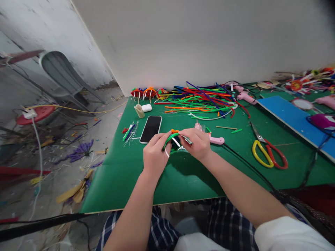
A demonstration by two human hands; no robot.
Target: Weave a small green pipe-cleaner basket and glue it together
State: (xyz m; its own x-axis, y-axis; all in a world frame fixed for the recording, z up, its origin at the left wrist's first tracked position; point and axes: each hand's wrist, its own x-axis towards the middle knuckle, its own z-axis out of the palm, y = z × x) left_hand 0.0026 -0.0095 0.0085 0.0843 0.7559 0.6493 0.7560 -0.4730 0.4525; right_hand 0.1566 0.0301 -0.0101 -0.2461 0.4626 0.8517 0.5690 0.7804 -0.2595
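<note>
Pinches a green fuzzy wire loop (172, 138) at the middle of the frame, with left hand (154, 153) and right hand (198, 143) closed on either end, probably to hold its curve. Just above the counter (183, 177); glue gun (215, 139) and phone (151, 129) beside, likely for easy reach.

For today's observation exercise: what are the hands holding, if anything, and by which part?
A small craft piece of green, white and orange strips: left hand pinches its left end, right hand its right end.
</note>
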